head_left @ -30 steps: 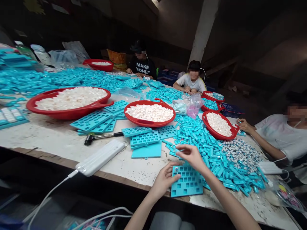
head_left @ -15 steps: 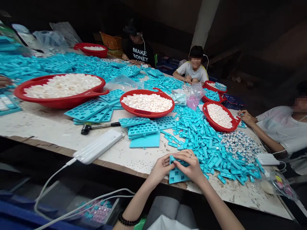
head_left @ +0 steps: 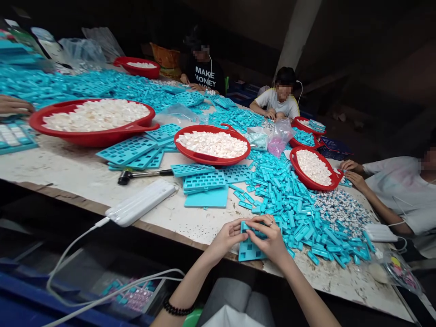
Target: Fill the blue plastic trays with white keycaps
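A turquoise grid tray (head_left: 248,250) lies at the near table edge. My left hand (head_left: 227,237) grips its left top corner with curled fingers. My right hand (head_left: 268,237), a ring on one finger, presses pinched fingers onto the tray's top, over a small turquoise piece. A big heap of small turquoise pieces (head_left: 293,213) lies just right of and behind my hands. A pile of tiny white and dark pieces (head_left: 340,210) sits further right.
Red bowls of white pieces stand at the left (head_left: 91,119), middle (head_left: 213,146) and right (head_left: 315,168). Stacked turquoise trays (head_left: 204,186), a black-headed hammer (head_left: 143,174) and a white power bank (head_left: 141,203) with cable lie near. Three people sit across and right; another hand (head_left: 13,105) shows at the far left.
My right hand came down from above the heap onto the tray and now pinches at its top. The view swung downward, and the tray sits closer to the table edge.
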A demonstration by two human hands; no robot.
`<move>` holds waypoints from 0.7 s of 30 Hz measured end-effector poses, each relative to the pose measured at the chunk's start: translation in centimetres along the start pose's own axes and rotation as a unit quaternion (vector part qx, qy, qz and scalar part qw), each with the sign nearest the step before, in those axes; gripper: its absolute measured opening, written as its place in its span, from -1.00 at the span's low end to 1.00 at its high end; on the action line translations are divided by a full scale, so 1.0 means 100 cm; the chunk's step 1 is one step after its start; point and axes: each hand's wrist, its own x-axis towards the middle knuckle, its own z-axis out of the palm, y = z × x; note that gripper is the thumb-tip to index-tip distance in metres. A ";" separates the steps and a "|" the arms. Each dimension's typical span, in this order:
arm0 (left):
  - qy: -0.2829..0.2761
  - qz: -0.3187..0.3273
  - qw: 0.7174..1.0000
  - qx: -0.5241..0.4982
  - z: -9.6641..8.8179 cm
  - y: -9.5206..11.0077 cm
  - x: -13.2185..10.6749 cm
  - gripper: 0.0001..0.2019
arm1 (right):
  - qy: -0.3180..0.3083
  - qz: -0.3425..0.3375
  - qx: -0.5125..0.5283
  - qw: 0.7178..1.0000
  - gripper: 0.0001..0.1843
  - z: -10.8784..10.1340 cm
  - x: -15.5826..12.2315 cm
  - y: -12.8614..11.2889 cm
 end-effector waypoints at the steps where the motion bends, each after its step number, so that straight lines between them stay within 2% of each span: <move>1: -0.001 -0.001 1.000 -0.001 0.001 0.001 0.000 -0.46 | -0.002 0.001 0.001 1.000 -0.77 0.000 0.000 0.001; 6: 0.022 -0.009 0.999 0.022 0.007 0.004 0.000 -0.44 | -0.007 -0.005 0.020 1.000 -0.75 0.003 -0.002 0.005; 15: 0.034 0.007 0.998 0.057 0.007 0.003 0.002 -0.49 | -0.019 0.022 0.041 0.999 -0.85 0.004 -0.001 0.005; 21: 0.046 0.044 0.994 0.084 0.007 -0.006 0.003 -0.50 | -0.002 0.047 0.085 0.995 -0.80 0.006 -0.007 0.011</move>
